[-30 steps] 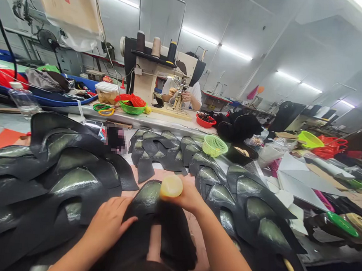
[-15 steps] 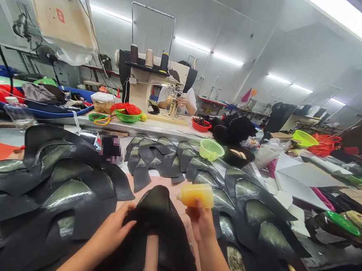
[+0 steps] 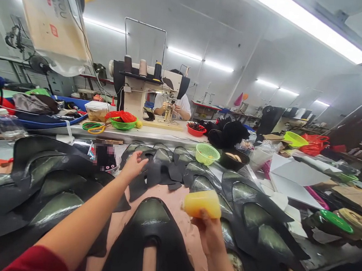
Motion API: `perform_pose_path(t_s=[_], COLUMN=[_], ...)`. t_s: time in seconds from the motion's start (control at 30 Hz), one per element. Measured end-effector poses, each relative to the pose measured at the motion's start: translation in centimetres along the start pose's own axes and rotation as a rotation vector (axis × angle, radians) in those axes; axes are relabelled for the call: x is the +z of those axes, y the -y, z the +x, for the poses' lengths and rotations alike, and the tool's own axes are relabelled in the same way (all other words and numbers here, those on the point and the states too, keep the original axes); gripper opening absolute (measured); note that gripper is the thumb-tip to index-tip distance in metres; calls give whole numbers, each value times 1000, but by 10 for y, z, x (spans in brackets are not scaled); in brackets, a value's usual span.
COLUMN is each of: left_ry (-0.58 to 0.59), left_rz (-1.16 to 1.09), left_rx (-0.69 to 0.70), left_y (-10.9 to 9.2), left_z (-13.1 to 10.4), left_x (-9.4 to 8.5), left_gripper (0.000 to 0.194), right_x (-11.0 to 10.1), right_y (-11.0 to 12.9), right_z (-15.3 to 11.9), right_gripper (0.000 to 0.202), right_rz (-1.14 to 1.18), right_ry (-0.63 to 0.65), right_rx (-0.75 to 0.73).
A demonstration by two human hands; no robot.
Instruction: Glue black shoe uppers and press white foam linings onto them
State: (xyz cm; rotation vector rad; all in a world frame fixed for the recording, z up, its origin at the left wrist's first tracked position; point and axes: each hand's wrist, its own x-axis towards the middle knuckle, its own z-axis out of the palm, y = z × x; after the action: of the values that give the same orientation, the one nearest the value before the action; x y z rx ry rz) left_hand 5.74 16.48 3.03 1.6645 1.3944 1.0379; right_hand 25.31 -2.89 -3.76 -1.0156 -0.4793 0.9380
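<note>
In my right hand [image 3: 207, 230] is a translucent squeeze bottle [image 3: 202, 203] of yellow liquid, lying on its side in the air with its tip to the left. My left hand [image 3: 134, 166] is stretched out over the far group of black shoe-upper pieces [image 3: 164, 155], thumb and fingers apart; whether a fingertip touches a piece I cannot tell. Directly before me a single black shoe upper [image 3: 151, 224] lies on the pink sheet [image 3: 172, 197], its rounded toe pointing away and a shiny patch on the toe.
Overlapping black uppers lie in stacks to the left [image 3: 59, 185] and right [image 3: 255, 219]. A light green basket [image 3: 207, 154] stands behind. Beyond the metal edge, a co-worker [image 3: 183, 106] sits at a sewing machine [image 3: 134, 95]. A green-lidded jar [image 3: 336, 220] stands at right.
My left hand has left the near upper and reached forward to the far pieces. That upper now lies flatter. My right hand and the bottle have shifted slightly right and nearer.
</note>
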Motion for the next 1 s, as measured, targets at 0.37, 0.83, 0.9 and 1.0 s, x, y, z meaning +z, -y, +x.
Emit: perform_pose_path(t_s=[0.37, 0.83, 0.9, 1.0], left_ry=[271, 43, 46, 46], left_rz=[672, 754, 749, 736], left_rx=[419, 681, 696, 704], left_y=[79, 97, 96, 94], left_z=[-193, -212, -211, -209], left_x=[-26, -19, -19, -20], left_gripper=[16, 21, 19, 18], right_x=[81, 113, 110, 98], right_y=[-19, -21, -21, -17], right_z=[19, 9, 9, 15], right_gripper=[52, 49, 52, 51], right_rz=[-991, -1129, -1065, -1087], right_ry=[715, 689, 894, 798], right_rx=[-292, -291, -275, -280])
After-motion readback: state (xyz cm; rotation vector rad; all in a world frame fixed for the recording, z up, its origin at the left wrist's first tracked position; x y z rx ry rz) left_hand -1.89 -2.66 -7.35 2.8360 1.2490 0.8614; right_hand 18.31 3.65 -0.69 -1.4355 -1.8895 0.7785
